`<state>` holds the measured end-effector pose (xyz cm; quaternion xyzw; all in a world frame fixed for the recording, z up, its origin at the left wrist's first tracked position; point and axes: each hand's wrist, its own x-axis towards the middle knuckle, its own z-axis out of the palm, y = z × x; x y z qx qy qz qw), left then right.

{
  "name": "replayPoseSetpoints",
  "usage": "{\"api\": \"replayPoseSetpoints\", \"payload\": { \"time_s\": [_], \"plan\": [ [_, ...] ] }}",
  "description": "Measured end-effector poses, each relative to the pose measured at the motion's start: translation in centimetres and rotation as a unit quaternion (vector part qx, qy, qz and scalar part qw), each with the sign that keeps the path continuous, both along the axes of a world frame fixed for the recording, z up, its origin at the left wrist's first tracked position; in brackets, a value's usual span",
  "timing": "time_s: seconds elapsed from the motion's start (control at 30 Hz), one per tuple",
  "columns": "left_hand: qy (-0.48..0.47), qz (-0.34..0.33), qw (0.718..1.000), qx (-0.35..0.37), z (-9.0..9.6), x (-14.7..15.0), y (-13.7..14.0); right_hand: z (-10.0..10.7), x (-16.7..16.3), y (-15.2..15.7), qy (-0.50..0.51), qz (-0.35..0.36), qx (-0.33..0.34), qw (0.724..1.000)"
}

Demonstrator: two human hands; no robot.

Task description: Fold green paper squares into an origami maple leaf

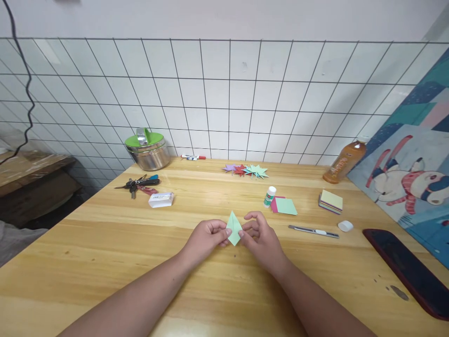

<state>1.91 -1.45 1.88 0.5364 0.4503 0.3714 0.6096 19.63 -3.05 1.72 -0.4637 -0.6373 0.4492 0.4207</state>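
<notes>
Between my hands is a light green paper folded into a kite shape point(234, 230), one point up and a crease down its upper half. My left hand point(207, 236) pinches its left corner between thumb and fingers. At the right corner, the thumb and fingers of my right hand point(261, 238) grip the paper, with the index finger raised and curved. Beyond my right hand stand a glue stick point(270, 197) and loose pink and green paper squares point(286, 206). Folded paper stars point(256, 171) in purple, red and green lie farther back.
On the right are a utility knife point(313, 231), a white cap point(345, 226), a paper stack point(330, 201), a phone point(407, 271) and a drink bottle point(345, 161). Leftward lie keys point(135, 185), a small white box point(161, 200), a steel pot point(150, 154) and a marker point(193, 157).
</notes>
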Motion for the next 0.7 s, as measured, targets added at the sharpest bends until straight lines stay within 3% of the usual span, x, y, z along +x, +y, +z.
{"api": "replayPoseSetpoints", "payload": {
  "time_s": [0.1,0.23,0.4,0.7],
  "plan": [
    [-0.026,0.007,0.999,-0.018,0.1,-0.3,0.0,0.2,0.5,-0.1,-0.073,0.048,0.119,0.989],
    [-0.065,-0.008,0.997,-0.051,0.0,-0.6,0.0,0.3,1.1,0.2,-0.17,0.068,0.269,0.946],
    [-0.073,-0.051,0.993,-0.075,-0.1,-0.4,-0.3,0.4,1.1,0.6,-0.181,0.081,0.286,0.937],
    [-0.048,-0.047,0.996,-0.058,-0.4,-0.4,-0.3,0.5,1.1,0.4,-0.153,0.078,0.255,0.952]
  ]
}}
